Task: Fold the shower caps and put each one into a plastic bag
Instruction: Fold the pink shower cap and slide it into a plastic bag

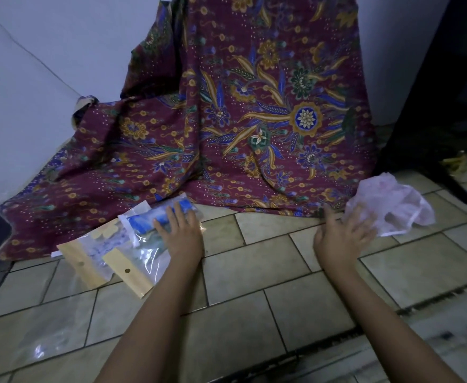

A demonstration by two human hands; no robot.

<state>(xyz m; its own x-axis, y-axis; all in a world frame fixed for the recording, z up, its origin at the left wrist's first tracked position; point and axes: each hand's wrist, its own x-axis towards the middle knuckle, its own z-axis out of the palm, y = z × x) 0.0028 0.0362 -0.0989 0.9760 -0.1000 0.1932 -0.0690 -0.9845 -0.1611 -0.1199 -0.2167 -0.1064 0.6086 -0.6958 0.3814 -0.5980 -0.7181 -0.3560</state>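
The tile floor (282, 313) lies closest, with an empty clear bag (41, 344) on it at the left. The left hand (182, 236) presses flat, fingers straight, on a bagged blue shower cap (157, 217), next to packed bags (110, 252) with plain yellow header cards. The right hand (343, 239), fingers spread, touches a loose pink shower cap (392, 208) at the edge of the patterned cloth (254, 120).

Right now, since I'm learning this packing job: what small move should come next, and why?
Probably the right hand should draw the crumpled pink cap onto the tiles in front and spread it flat for folding. Its fingers rest on the cap's edge, the cap is unbagged, and the left hand lies on the bagged caps.
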